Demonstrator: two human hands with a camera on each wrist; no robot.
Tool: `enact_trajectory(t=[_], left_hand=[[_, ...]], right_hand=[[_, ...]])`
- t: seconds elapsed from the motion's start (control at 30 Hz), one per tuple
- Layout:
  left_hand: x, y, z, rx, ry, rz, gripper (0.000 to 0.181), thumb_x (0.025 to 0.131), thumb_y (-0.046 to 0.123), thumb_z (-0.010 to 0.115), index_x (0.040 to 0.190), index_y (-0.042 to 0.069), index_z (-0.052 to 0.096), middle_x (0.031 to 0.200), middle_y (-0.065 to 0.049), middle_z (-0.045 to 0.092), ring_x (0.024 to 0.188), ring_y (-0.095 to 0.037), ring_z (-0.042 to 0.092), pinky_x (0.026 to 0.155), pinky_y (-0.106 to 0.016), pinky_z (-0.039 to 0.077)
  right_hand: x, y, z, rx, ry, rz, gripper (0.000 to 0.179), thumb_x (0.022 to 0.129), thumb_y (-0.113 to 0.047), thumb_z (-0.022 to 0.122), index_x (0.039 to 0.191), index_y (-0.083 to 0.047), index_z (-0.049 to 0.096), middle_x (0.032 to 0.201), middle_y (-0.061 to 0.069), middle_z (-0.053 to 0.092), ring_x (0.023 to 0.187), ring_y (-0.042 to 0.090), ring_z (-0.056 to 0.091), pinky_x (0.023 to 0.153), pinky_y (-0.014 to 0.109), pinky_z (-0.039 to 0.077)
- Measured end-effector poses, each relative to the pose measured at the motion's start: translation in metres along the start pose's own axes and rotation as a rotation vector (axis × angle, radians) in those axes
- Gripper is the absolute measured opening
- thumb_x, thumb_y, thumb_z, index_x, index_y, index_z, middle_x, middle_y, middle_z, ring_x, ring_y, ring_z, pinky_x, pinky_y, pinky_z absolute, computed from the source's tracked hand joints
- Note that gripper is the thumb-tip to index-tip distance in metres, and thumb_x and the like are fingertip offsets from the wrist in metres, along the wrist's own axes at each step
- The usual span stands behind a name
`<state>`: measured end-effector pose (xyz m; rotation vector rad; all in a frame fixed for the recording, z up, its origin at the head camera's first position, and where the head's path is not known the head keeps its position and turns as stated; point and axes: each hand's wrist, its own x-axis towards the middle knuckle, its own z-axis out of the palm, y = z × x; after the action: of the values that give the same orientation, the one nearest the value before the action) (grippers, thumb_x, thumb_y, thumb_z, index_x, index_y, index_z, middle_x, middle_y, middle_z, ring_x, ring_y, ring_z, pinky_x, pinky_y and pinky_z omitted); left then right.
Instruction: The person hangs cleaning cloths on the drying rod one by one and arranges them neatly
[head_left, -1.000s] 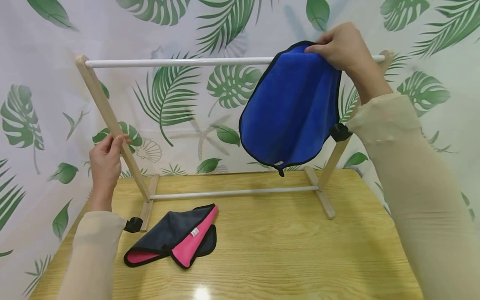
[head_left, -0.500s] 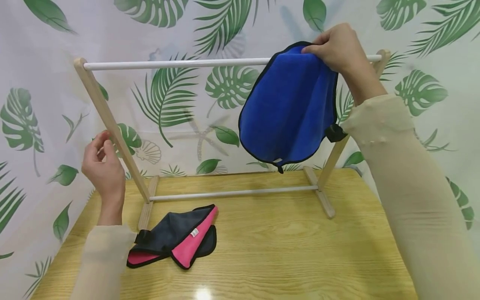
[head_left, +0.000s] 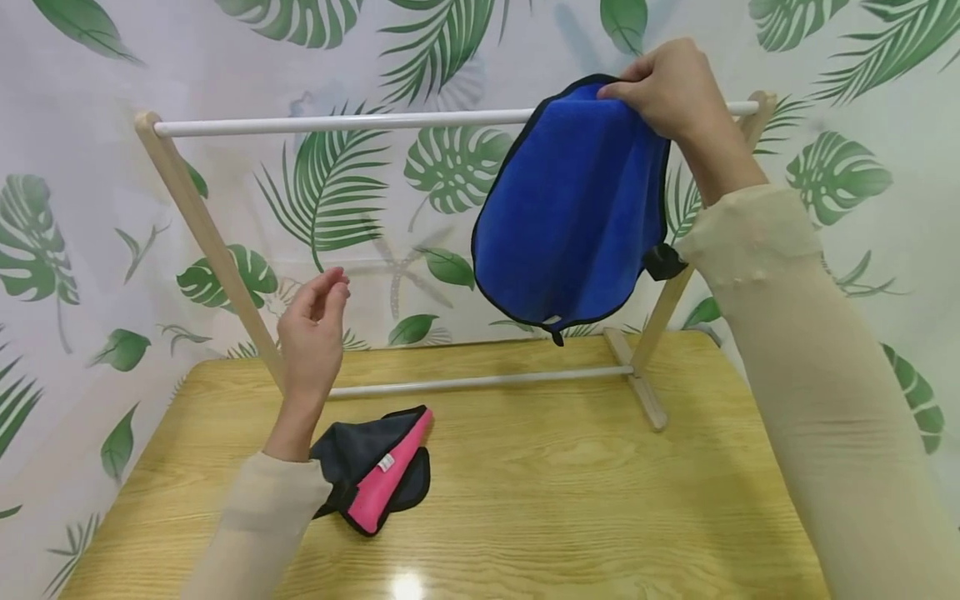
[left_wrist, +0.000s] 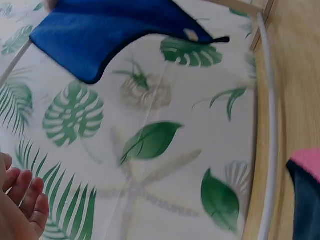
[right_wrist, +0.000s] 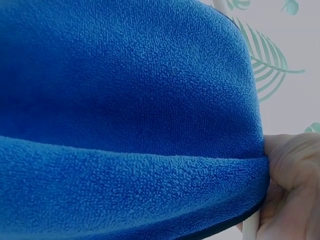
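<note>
The right hand's [head_left: 682, 92] grip pinches the blue cloth [head_left: 573, 208] at its top edge, thumb in front, just as it did a second ago; the cloth hangs in front of part of the top rod [head_left: 337, 123], a small loop at its lowest point. The left hand [head_left: 311, 333] has changed place: a second ago it held the left post [head_left: 206, 233], half a second ago it was off it, and now it is further right, between that post and the blue cloth. Its fingers are loosely bent, holding nothing, and its wrist is raised, palm side partly turned toward the blue cloth. Both arms reach forward, the right one higher. Below, a grey-and-pink cloth [head_left: 360, 447] lies folded on the worktop [head_left: 562, 500], its left part now behind the left sleeve [head_left: 262, 512]. The lower rod [head_left: 480, 383] runs behind it to the right post [head_left: 660, 317]. A leaf-print sheet [head_left: 450, 267] hangs at the back.
</note>
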<state>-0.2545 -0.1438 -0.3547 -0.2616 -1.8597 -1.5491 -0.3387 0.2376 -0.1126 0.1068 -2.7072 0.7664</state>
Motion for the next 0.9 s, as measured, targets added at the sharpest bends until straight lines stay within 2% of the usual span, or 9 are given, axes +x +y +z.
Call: enact_trajectory(t=[0.1,0.23,0.33,0.5,0.67,0.77,0.9], left_hand=[[-0.007,0.002,0.018,-0.020,-0.062,-0.003,0.030,0.105,0.011,0.063,0.130,-0.003,0.068,0.118,-0.017,0.072,0.101,-0.009,0.067,0.088,-0.018,0.050],[-0.014,0.004,0.039,-0.042,-0.124,-0.004,0.031,0.105,0.012,0.063,0.131,-0.003,0.067,0.120,-0.016,0.071,0.104,-0.021,0.069,0.087,-0.019,0.051],[-0.018,0.004,0.052,-0.062,-0.153,-0.014,0.032,0.105,0.013,0.063,0.133,-0.003,0.067,0.123,-0.016,0.070,0.106,-0.027,0.069,0.086,-0.019,0.052],[-0.021,0.004,0.072,-0.086,-0.186,-0.044,0.033,0.105,0.014,0.064,0.133,-0.004,0.066,0.123,-0.016,0.070,0.106,-0.029,0.069,0.086,-0.020,0.053],[-0.021,0.004,0.089,-0.074,-0.213,-0.060,0.034,0.104,0.017,0.065,0.132,-0.003,0.067,0.123,-0.016,0.071,0.107,-0.029,0.069,0.092,-0.035,0.056],[-0.021,0.004,0.098,-0.072,-0.244,-0.092,0.037,0.105,0.020,0.064,0.134,-0.002,0.066,0.127,-0.017,0.069,0.110,-0.030,0.068,0.095,-0.043,0.055],[-0.020,0.002,0.109,-0.070,-0.281,-0.155,0.040,0.105,0.024,0.064,0.135,-0.003,0.065,0.126,-0.018,0.070,0.111,-0.030,0.067,0.095,-0.044,0.055]], right_hand=[[0.001,0.000,0.000,0.004,0.005,-0.002,0.049,0.105,-0.039,0.060,0.133,0.000,0.068,0.101,0.008,0.063,0.082,0.012,0.056,0.075,0.021,0.046],[0.000,-0.001,0.000,0.010,0.007,0.001,0.049,0.105,-0.039,0.060,0.133,0.000,0.068,0.100,0.007,0.062,0.081,0.012,0.056,0.075,0.021,0.046],[0.000,-0.001,0.001,0.022,0.004,0.006,0.049,0.104,-0.039,0.060,0.133,0.000,0.068,0.099,0.006,0.062,0.081,0.011,0.056,0.076,0.020,0.047],[0.000,-0.002,0.001,0.029,0.002,0.005,0.048,0.104,-0.038,0.060,0.133,0.000,0.068,0.097,0.005,0.062,0.081,0.011,0.056,0.075,0.020,0.047],[0.001,-0.003,0.001,0.022,0.003,0.003,0.048,0.105,-0.037,0.060,0.134,0.000,0.068,0.102,0.007,0.063,0.082,0.012,0.056,0.076,0.020,0.047],[0.001,-0.003,0.001,0.018,0.005,0.003,0.047,0.105,-0.037,0.060,0.133,0.001,0.068,0.101,0.008,0.063,0.082,0.012,0.056,0.075,0.020,0.047],[0.001,-0.001,0.002,0.019,0.004,0.010,0.048,0.105,-0.038,0.060,0.133,0.000,0.068,0.101,0.007,0.063,0.082,0.012,0.056,0.076,0.020,0.047]])
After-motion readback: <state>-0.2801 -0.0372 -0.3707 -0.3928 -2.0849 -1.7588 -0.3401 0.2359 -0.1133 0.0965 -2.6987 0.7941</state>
